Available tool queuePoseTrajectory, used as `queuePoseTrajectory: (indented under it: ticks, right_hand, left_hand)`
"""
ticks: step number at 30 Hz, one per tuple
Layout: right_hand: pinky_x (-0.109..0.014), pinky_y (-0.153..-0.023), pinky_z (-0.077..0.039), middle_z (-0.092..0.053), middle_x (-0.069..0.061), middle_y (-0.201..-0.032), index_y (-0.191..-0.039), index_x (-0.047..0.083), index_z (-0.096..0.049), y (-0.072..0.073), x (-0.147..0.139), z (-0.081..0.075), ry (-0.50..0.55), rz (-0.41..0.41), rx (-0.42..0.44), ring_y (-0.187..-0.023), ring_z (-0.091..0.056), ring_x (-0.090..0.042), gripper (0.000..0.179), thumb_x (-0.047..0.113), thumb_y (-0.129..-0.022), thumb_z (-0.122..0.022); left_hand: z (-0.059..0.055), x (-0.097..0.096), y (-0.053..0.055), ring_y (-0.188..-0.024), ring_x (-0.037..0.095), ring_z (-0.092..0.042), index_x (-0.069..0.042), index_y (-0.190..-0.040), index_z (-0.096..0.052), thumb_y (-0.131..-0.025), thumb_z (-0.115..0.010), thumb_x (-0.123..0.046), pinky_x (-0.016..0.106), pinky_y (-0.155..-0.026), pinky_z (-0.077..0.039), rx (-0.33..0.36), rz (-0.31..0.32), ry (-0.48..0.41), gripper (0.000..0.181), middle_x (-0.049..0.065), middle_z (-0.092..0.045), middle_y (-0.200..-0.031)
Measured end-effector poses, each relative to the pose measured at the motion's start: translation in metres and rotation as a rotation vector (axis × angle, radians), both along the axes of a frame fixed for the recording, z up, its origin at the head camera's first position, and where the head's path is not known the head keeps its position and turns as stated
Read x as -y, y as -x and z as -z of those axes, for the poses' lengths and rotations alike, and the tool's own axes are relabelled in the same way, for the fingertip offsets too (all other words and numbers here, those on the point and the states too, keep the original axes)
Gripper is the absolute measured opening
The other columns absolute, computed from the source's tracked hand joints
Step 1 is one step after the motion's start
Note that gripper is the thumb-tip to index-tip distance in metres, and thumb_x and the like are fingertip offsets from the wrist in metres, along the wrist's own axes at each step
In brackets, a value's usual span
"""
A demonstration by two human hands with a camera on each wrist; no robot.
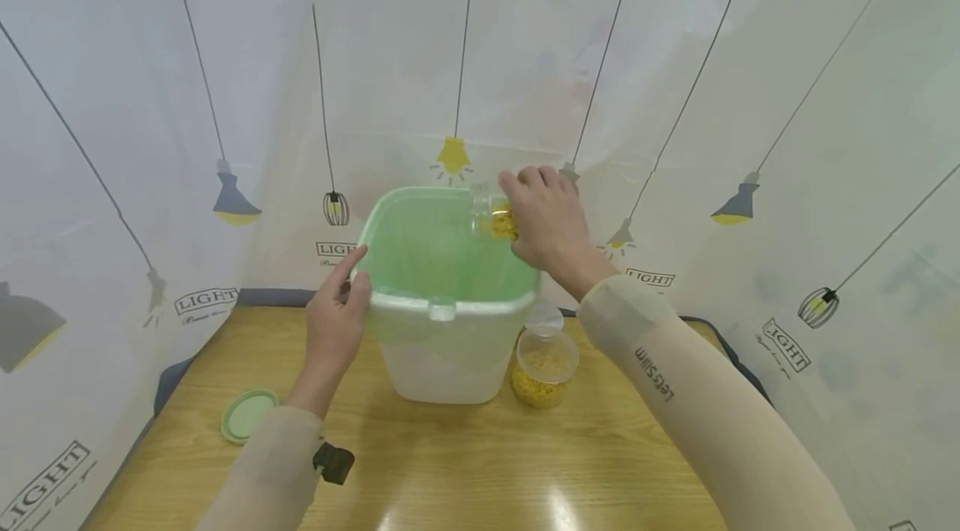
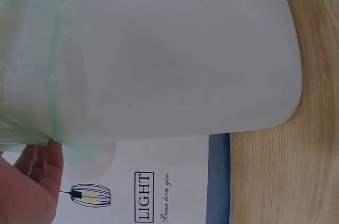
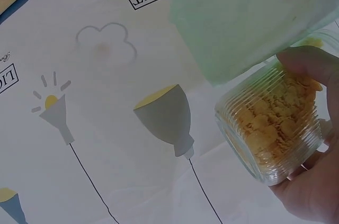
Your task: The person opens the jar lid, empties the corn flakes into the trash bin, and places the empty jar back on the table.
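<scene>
A white trash bin (image 1: 450,360) stands on the table, lined with a translucent green bag (image 1: 427,239) folded over its rim. My left hand (image 1: 339,314) grips the bin's left rim through the bag; in the left wrist view its curled fingers (image 2: 52,163) are at the bag's edge. My right hand (image 1: 546,218) holds a ribbed glass jar (image 3: 270,123) on its side, with the mouth pointing left over the bin's opening. Yellow, cornflake-like flakes (image 3: 283,113) lie inside the jar. Part of the jar is hidden behind my right fingers in the head view.
Close to the bin's right side stands a clear round tub (image 1: 542,388) of yellow flakes, with a clear disc (image 1: 545,319) behind it. A light green lid (image 1: 250,416) lies on the wooden table (image 1: 450,464) at the left. Lamp-printed sheeting (image 1: 390,56) surrounds the table.
</scene>
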State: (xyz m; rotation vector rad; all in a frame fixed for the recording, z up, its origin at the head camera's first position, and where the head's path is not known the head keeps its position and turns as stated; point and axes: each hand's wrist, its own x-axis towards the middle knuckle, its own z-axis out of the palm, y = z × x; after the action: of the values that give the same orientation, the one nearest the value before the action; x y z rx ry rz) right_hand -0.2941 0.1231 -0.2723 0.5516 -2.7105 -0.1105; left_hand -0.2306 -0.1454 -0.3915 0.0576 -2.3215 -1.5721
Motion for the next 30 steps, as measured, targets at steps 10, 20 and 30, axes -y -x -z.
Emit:
queuePoseTrajectory:
  ticks: [10,20,30]
  right_hand:
    - [-0.046,-0.113,-0.036,-0.052,-0.013,-0.131,-0.133,0.013,-0.044,0.0015,0.001,0.0012,-0.002,-0.022,-0.021,-0.125,-0.044,-0.032,0.066,0.007,-0.074,-0.074]
    - [-0.047,-0.117,-0.031,-0.052,-0.013,-0.133,-0.136,0.012,-0.043,0.0024,0.0019,0.0006,-0.034,-0.028,-0.022,-0.129,-0.042,-0.033,0.067,0.0,-0.074,-0.067]
    - [-0.046,-0.119,-0.028,-0.052,-0.014,-0.132,-0.138,0.012,-0.042,0.0022,0.0044,0.0012,-0.072,-0.046,-0.036,-0.129,-0.042,-0.034,0.073,-0.006,-0.071,-0.063]
  left_hand:
    - [-0.0014,-0.0003,-0.0004,-0.121,0.031,-0.061,-0.039,-0.144,-0.044,-0.101,-0.038,-0.048,0.048,-0.088,-0.057,-0.005,0.003,-0.006,0.044,0.003,-0.046,-0.151]
    - [-0.0014,-0.0018,0.0001,-0.119,0.03,-0.062,-0.038,-0.142,-0.046,-0.101,-0.041,-0.042,0.047,-0.086,-0.057,-0.014,0.006,-0.018,0.042,0.0,-0.046,-0.15]
    - [0.0007,-0.0018,0.0013,-0.12,0.03,-0.061,-0.039,-0.142,-0.046,-0.1,-0.04,-0.049,0.049,-0.088,-0.057,-0.009,0.01,-0.02,0.043,0.0,-0.046,-0.151]
